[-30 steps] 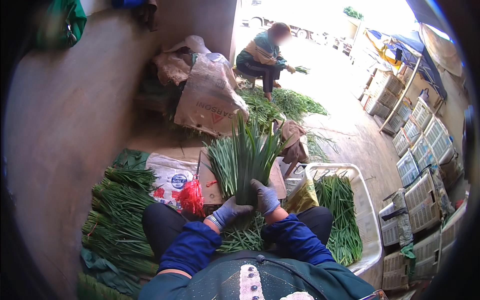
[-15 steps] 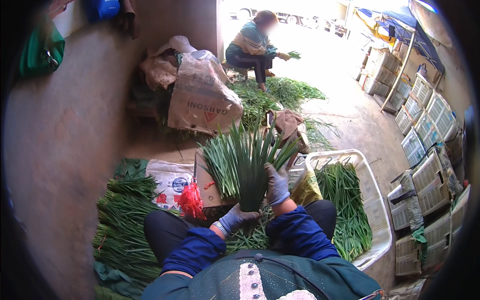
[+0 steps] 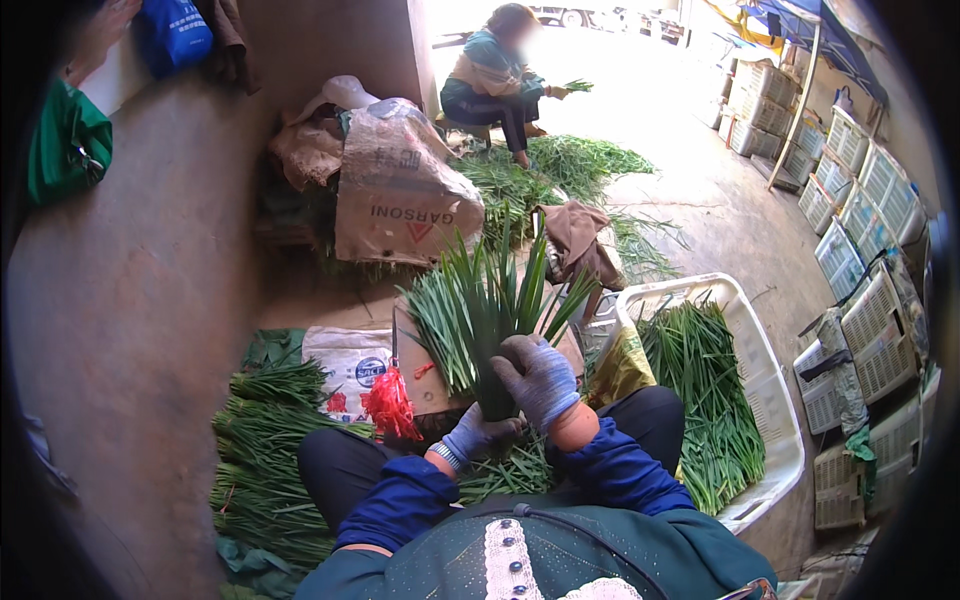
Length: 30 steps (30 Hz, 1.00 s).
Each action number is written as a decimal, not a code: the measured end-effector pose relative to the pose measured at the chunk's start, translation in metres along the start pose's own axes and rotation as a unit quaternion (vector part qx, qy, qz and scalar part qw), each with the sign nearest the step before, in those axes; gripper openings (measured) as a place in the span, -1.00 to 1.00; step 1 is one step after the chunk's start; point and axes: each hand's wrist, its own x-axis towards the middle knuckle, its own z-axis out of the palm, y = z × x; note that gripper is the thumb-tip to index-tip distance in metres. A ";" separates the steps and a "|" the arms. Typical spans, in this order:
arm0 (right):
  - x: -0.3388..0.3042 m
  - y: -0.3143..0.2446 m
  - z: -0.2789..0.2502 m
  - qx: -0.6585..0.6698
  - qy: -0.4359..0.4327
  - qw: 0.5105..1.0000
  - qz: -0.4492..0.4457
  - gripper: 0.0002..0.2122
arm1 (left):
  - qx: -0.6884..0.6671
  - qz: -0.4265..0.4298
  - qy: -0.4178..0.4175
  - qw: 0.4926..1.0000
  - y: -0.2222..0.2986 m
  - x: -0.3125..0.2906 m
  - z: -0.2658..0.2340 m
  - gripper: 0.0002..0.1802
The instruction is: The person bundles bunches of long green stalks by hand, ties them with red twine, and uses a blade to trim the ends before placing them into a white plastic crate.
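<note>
Bundle of long flat green leaves (image 3: 492, 325), prob. garlic chives, stands approx. upright btwn the person's knees, tips up and fanned, butt end down, in front of the paler leaves (image 3: 436, 335) lying on the small worktop (image 3: 424, 394). L hand (image 3: 480, 430), in a grey-blue knit glove, is curled round the butt end w/ fingers closed on it; R hand (image 3: 541, 380), same glove, is half-curled against the bundle's R side a bit higher up. Can't tell how hard R grips, as its fingertips are partly hidden. Handling (my est.): light for its bulk, springy along the length but soft crosswise; leaves look smooth, so they'd slide past each other, esp. if damp (can't tell). Tips prob. bend/crease easily, and squeezing mid-leaf could bruise. Best hold: full wrap low at the butt end, where it's densest, w/ 2nd hand as a loose cuff midway to keep the fan together; avoid the tips. More leaves lie in the white plastic crate (image 3: 758, 365) on the R and in the pile (image 3: 265, 445) on the L.
</note>
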 end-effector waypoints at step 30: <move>0.010 0.022 -0.001 0.436 -0.015 0.867 0.243 -0.86 | 0.160 0.023 0.033 0.986 -0.027 0.001 -0.017 -0.73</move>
